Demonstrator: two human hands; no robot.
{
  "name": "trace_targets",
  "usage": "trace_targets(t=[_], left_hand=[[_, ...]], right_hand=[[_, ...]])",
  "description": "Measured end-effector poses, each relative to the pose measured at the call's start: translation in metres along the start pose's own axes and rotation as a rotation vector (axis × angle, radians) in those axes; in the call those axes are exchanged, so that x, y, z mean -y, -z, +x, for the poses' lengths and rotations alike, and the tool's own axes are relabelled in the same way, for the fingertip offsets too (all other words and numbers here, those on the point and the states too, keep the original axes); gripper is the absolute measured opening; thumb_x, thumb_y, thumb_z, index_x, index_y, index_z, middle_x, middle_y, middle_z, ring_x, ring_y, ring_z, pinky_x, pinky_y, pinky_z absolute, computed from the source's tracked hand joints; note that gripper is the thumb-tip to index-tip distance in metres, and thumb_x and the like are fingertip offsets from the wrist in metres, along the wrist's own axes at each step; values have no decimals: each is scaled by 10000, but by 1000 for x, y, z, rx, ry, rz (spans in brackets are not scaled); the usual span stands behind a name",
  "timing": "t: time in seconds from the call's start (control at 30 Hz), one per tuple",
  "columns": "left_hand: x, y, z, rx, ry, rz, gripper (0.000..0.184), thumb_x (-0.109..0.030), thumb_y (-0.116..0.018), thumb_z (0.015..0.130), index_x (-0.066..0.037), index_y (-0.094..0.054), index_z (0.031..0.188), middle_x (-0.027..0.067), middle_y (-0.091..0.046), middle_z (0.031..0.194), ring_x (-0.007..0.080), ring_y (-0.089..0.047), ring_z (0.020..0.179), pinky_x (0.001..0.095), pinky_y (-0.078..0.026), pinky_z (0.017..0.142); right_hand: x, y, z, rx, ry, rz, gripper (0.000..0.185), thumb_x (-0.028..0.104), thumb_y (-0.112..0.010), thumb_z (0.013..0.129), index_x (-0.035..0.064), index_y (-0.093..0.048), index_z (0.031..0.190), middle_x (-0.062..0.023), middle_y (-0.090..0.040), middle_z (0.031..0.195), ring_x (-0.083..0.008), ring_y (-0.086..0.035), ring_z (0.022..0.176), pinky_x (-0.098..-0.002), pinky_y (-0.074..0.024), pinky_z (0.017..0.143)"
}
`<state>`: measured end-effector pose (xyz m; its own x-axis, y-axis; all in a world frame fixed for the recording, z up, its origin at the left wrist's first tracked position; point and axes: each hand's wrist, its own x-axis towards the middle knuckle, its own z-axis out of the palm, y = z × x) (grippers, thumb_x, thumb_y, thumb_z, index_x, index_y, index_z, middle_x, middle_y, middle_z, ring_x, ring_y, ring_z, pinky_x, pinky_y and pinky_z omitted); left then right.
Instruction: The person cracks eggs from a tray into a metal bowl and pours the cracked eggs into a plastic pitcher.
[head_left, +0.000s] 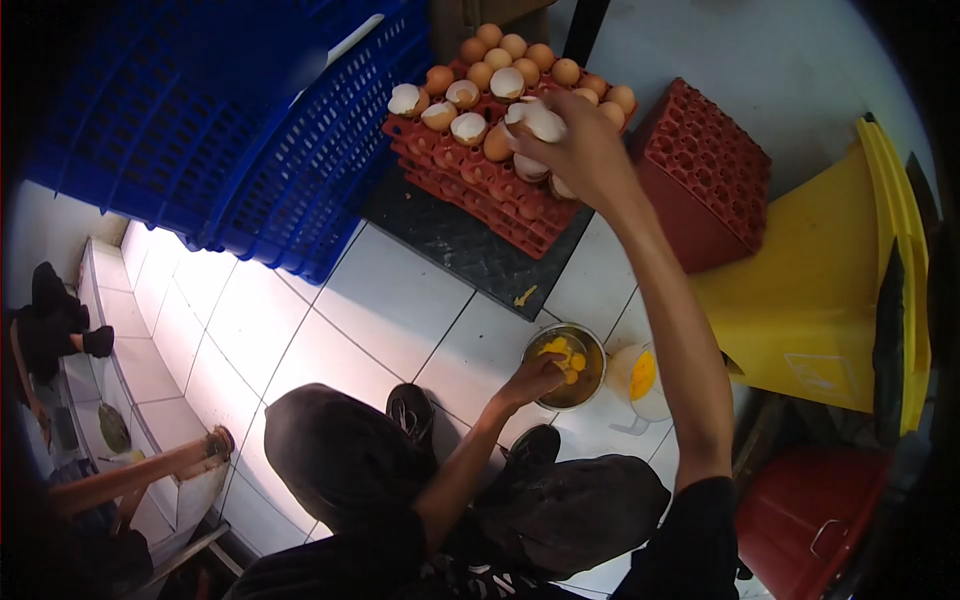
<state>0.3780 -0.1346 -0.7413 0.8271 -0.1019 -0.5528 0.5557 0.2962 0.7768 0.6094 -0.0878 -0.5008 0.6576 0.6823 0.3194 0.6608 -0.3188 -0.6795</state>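
Note:
My right hand (575, 140) is at the top of the stacked red egg trays (480, 205), its fingers closed round a white eggshell (540, 121). Whole brown eggs (565, 71) and several opened shells (468, 127) sit in the top tray. Down on the floor, my left hand (537, 380) reaches over the rim of a metal bowl (598, 372) that holds several yolks (571, 362). Its fingers are together at the yolks; whether they grip anything is hidden. Right of the bowl stands a clear jug (655, 400) with yellow yolk inside.
Blue crates (290, 150) stand at the upper left. A black platform (420, 220) carries the trays. More red trays (700, 170), a yellow bin (800, 290) and a red container (815, 510) are on the right. Another person's dark shoe (97, 342) shows far left.

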Motion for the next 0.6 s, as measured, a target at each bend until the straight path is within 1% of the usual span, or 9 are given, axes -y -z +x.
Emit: trace_targets(t=[0.13, 0.2, 0.23, 0.3, 0.37, 0.47, 0.53, 0.57, 0.6], left_hand=[[-6, 2, -3, -1, -11, 77, 526, -180, -549, 827, 24, -434, 1299, 65, -596, 869, 116, -564, 749, 259, -462, 645], [3, 4, 0, -23, -45, -2, 527, -162, -568, 826, 33, -410, 1290, 73, -602, 895, 126, -563, 763, 261, -467, 666], [7, 6, 4, -23, -45, -16, 527, -162, -568, 826, 33, -410, 1290, 73, -602, 895, 126, -563, 763, 261, -467, 666], [15, 7, 5, 4, -80, -78, 525, -179, -643, 806, 13, -456, 1258, 44, -601, 981, 118, -569, 912, 275, -476, 800], [11, 3, 2, -41, -78, -25, 534, -209, -645, 798, 18, -460, 1245, 65, -613, 973, 131, -585, 897, 271, -478, 783], [24, 6, 17, -65, -106, 65, 534, -260, -675, 767, 7, -499, 1195, 91, -633, 967, 151, -606, 913, 278, -480, 783], [25, 8, 12, -128, -101, 117, 494, -300, -739, 711, -32, -575, 1093, 114, -651, 952, 172, -619, 930, 310, -483, 803], [49, 11, 22, -140, -106, -17, 515, -312, -766, 683, -28, -586, 1072, 109, -654, 945, 183, -621, 917, 313, -483, 805], [50, 14, 21, -168, -172, 16, 511, -296, -770, 687, -28, -588, 1082, 103, -663, 944, 182, -629, 905, 308, -488, 794]], right_hand=[[-23, -25, 43, -98, 124, -168, 572, 392, -759, 700, -4, -631, 1091, -199, -650, 976, -343, -619, 944, -423, -472, 859], [-35, -4, 55, -200, -57, -230, 529, 397, -714, 729, -9, -640, 1061, -211, -660, 959, -342, -637, 937, -429, -485, 836], [-47, 12, 61, -160, -206, -303, 504, 385, -688, 747, -8, -640, 1059, -218, -664, 947, -340, -644, 929, -429, -492, 826], [-71, 37, 66, -88, -421, -511, 441, 360, -648, 766, 12, -645, 1036, -226, -670, 924, -335, -658, 905, -426, -508, 802], [-83, 50, 64, 150, -532, -359, 421, 357, -637, 775, 23, -642, 1030, -224, -669, 948, -353, -652, 907, -419, -508, 809], [-114, 36, 65, 83, -468, -368, 471, 418, -611, 793, 27, -634, 1054, -225, -657, 1004, -365, -632, 957, -412, -502, 821], [-142, 35, 77, 219, -200, -629, 570, 509, -562, 808, 30, -619, 1112, -238, -630, 1085, -377, -599, 1033, -416, -485, 865], [-131, 34, 77, 211, -253, -636, 459, 398, -644, 771, 70, -652, 1093, -190, -665, 1042, -346, -622, 993, -387, -466, 866], [-135, 32, 72, 50, -325, -520, 479, 388, -645, 776, 31, -634, 1095, -199, -662, 1043, -342, -624, 991, -380, -474, 843]])
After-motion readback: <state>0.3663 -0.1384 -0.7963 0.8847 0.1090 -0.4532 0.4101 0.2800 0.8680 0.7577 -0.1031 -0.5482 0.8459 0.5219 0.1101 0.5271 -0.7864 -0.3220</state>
